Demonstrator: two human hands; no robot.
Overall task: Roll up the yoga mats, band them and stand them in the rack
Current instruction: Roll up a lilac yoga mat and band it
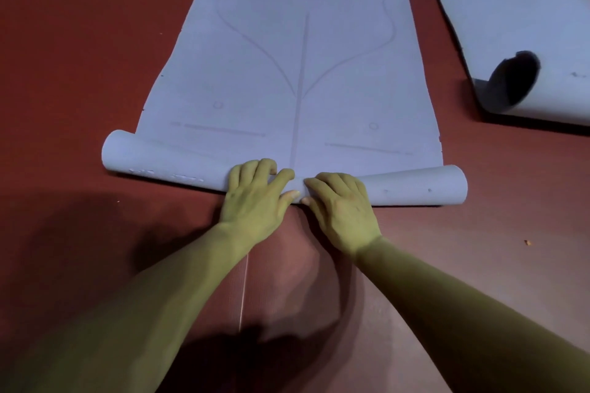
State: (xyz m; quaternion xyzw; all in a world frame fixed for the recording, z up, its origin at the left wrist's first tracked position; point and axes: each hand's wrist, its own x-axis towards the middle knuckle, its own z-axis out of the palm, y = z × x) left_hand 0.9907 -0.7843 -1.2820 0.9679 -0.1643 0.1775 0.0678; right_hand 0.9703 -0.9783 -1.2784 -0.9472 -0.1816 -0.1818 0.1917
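Yoga mat (287,73), left hand (255,198), right hand (343,206) clasping

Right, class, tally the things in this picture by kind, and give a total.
Yoga mats: 2, the near mat and the far mat.
Hands: 2, left hand and right hand, both gripping the near mat's roll.
Total: 4.

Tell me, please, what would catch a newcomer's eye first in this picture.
A pale blue yoga mat fills the centre, lying flat on the red floor with only its near end rolled. The left hand and right hand sit side by side at the middle of that roll, fingers curled over it. At the upper right lies a second mat, its near end loosely curled into an open tube.
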